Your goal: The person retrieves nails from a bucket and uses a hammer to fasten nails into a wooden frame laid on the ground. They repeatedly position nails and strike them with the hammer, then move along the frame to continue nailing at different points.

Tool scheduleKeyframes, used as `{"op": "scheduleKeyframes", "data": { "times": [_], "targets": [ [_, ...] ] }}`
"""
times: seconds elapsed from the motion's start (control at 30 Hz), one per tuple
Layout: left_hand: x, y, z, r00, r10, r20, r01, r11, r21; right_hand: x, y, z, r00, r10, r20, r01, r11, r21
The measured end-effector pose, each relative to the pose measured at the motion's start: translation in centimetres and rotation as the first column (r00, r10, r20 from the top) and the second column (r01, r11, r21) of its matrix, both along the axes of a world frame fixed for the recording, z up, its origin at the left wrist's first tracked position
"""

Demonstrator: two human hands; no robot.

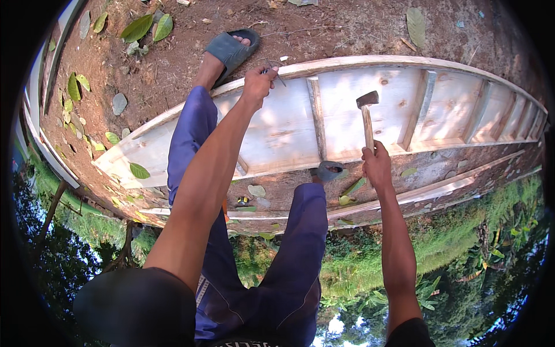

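We have the left hand (259, 87) pinching thin nails (281, 80) over the ribbed wooden panel's (274, 130) far edge. Right hand (377, 166), at the near edge, clamped around the hammer (367, 120) handle, head over the panel; panel lies on dirt ground (341, 29), right of centre.

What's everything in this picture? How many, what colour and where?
Hammer: 1, dark head, pale handle, in right grip
Nail-like pieces: few, dark, in left grip
Framed panel: 1, whitish wood, on soil
Crossbars: several, pale brown, across panel
Loose boards: several, pale, beside panel
Leaves: many, green and yellowish, mostly on soil
Unclear small thing: 1, yellow-black, beside panel
Plants: many, green, lower picture
Sandals: 2, dark grey, either side of panel
Trousers: 1 pair, blue-purple, centre-left
Sleeves: 2, black, lower edge
Forearms, grips: 2 each, bare, mid-picture
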State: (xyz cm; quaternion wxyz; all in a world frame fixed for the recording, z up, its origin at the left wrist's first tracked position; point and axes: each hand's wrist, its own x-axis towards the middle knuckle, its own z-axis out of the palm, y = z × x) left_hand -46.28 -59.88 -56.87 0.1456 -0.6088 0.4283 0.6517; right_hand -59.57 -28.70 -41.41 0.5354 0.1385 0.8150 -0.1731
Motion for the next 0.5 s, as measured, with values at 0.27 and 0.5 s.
{"op": "scheduleKeyframes", "data": {
  "times": [0.27, 0.5],
  "targets": [
    [-4.7, -1.3, -3.0, 0.982, -0.107, -0.155, 0.088, 0.988, -0.127, -2.2, -8.7, 0.0, 0.996, -0.042, 0.077, 0.051, 0.992, -0.119],
    [-6.1, 1.3, -7.2, 0.962, -0.118, -0.247, 0.093, 0.989, -0.112, -5.3, -13.7, -2.4, 0.991, 0.124, 0.047, -0.117, 0.986, -0.120]
  ]
}}
